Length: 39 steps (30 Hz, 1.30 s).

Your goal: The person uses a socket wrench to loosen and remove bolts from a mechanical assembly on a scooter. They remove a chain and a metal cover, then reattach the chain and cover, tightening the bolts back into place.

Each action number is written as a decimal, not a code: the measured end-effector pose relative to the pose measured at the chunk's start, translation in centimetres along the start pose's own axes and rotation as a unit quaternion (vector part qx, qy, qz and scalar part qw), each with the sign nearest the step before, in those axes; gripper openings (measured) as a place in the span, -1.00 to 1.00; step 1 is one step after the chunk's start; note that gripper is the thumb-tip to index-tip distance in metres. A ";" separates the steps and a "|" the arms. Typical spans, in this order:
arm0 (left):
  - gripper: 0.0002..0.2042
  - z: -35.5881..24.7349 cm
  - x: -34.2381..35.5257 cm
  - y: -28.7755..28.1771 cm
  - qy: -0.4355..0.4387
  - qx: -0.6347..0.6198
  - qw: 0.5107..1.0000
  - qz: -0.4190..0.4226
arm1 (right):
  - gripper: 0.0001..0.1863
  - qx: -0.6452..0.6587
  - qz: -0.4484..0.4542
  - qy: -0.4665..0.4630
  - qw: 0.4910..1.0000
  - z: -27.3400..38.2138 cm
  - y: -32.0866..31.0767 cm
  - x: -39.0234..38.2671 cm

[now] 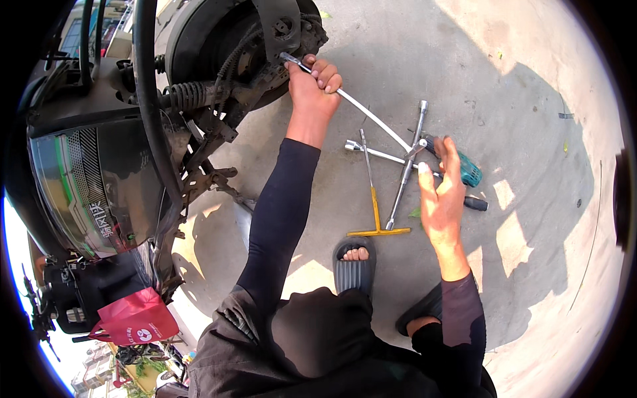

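A silver four-way lug wrench [375, 119] stretches from the wheel hub out over the ground. My left hand [312, 89] is closed around its long arm near the socket end, which meets the black metal bracket [275, 30] beside the wheel [206, 40]. Next to the cross of the wrench, my right hand [443, 199] is open with its fingers stretched out; whether it touches the wrench arm, I cannot tell. A teal and black power tool [470, 172] lies on the ground, partly hidden behind that hand.
A yellow T-handle wrench [376, 209] lies before my sandalled foot [355, 262]. At left stands the dark vehicle [99, 186] with a coil spring [189, 97], tubular bars and a hanging red bag [139, 318]. The concrete ground [531, 126] carries shadows and a few leaves.
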<state>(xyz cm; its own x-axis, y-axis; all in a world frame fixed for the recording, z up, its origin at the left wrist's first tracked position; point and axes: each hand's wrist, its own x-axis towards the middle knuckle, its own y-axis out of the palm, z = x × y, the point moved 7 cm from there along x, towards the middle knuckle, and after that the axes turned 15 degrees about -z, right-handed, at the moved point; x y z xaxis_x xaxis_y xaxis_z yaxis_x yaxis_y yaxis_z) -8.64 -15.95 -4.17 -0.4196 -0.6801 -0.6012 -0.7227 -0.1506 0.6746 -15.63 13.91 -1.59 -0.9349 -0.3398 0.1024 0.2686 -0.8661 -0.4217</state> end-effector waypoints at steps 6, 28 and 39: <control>-0.36 1.2 -0.3 -0.1 -0.048 -0.016 0.998 0.049 | -0.33 0.685 0.235 0.506 0.469 1.1 8.1 -4.8; -0.49 -1.4 -0.1 0.3 0.042 -0.034 0.999 -0.007 | -0.41 0.262 0.022 0.205 0.943 -2.3 2.4 -1.6; -0.55 -0.2 0.0 1.0 0.050 -0.030 0.997 -0.046 | -0.59 0.105 0.134 -0.088 0.981 1.4 3.4 1.9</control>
<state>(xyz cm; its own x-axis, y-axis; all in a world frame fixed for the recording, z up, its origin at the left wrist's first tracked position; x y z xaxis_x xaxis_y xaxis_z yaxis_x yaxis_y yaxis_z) -9.32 -16.25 -3.42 -0.2942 -0.7289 -0.6182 -0.7207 -0.2556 0.6444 -16.13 9.79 -1.54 -0.7748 -0.6074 0.1753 0.5583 -0.7875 -0.2611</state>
